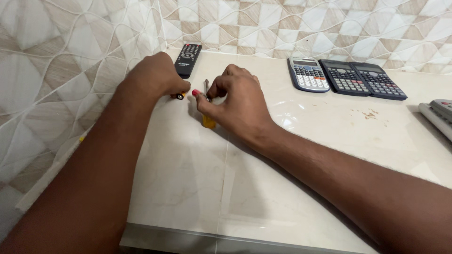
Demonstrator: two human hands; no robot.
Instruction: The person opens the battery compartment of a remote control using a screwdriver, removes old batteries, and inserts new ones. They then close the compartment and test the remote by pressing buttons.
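Note:
My left hand (155,75) rests on the pale stone counter (197,188), fingers curled over a small yellow and black object (179,96) that is mostly hidden. My right hand (235,101) lies just to its right and pinches a screwdriver (207,101) with a yellow handle and a dark metal shaft; the handle pokes out under the thumb. A black remote control (188,59) lies on the counter just behind my left hand, near the tiled wall.
Three calculators lie side by side at the back right: a grey one (308,74) and two dark ones (343,77) (380,81). Another light remote (440,115) sits at the right edge. Patterned wall tiles (56,70) close off the left and back.

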